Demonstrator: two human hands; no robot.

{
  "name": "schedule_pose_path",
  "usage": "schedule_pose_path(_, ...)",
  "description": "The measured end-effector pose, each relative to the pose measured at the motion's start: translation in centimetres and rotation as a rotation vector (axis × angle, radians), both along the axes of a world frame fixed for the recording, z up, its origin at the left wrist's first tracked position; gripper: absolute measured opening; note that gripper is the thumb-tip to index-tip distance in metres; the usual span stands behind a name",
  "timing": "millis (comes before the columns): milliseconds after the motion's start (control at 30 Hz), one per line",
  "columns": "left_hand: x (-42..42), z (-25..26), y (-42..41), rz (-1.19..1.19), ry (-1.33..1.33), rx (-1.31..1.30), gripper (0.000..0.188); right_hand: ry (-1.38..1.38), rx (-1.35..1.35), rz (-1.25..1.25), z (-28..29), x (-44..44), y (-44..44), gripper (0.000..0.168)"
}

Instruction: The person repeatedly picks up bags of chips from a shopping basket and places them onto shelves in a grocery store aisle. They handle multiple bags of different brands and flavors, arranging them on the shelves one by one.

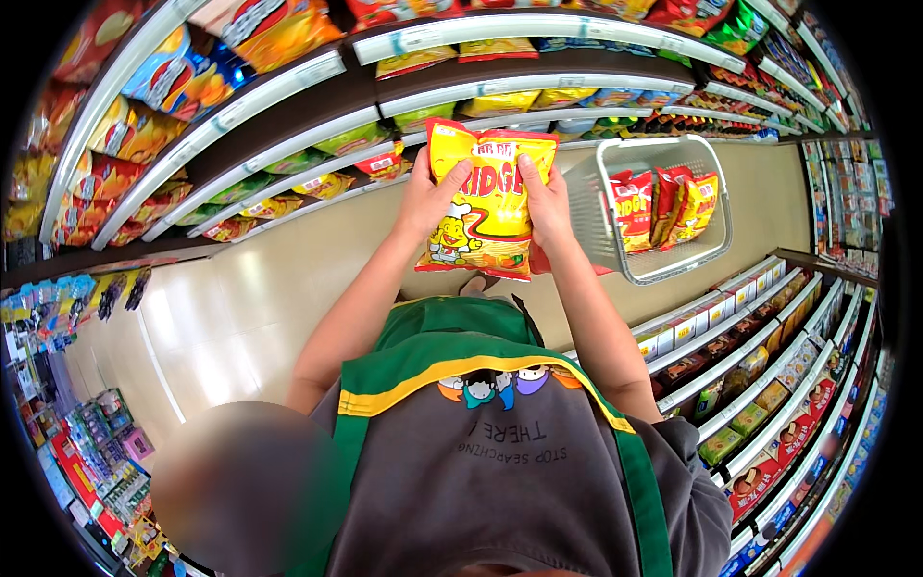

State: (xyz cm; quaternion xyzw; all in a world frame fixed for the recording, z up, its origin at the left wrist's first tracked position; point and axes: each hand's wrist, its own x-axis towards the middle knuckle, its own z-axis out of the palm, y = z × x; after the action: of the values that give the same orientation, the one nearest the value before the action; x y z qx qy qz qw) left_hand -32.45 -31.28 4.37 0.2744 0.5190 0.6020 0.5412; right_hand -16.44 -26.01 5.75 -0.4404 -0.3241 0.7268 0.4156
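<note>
A yellow and red snack bag (490,209) is held upright in front of me, its printed front with a cartoon chef facing the camera. My left hand (433,191) grips its left edge, thumb on the front. My right hand (546,195) holds the opposite edge the same way, the thumb near the top. To the right of the bag, a grey plastic shopping basket (626,263) has several similar snack bags (696,209) in it. A red thing (539,261) shows partly behind my right wrist, too hidden to identify.
Shelves (505,86) of bagged snacks curve across the front and left. More shelves (735,353) with boxed and packaged food stand at the right. Pale tiled floor (238,317) lies between them. Small goods hang at the far left (65,303). A blurred round patch covers the lower left.
</note>
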Motion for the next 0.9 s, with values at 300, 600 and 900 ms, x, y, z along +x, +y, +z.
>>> schedule_pose_path(300,-12.3,-1.1,-11.9,-0.05,-0.058,-0.169,0.071,0.033,-0.174,0.128,-1.1,-13.5,-6.5,0.036)
schedule_pose_path(600,-25.6,-1.9,-19.2,0.137,-0.096,-0.245,0.06,-0.089,-0.166,0.731,-2.2,-26.5,-11.3,0.052)
schedule_pose_path(900,-34.2,-2.0,-21.0,-0.008,-0.07,-0.194,0.074,-0.163,-0.096,0.986,-3.2,-36.8,-9.3,0.059)
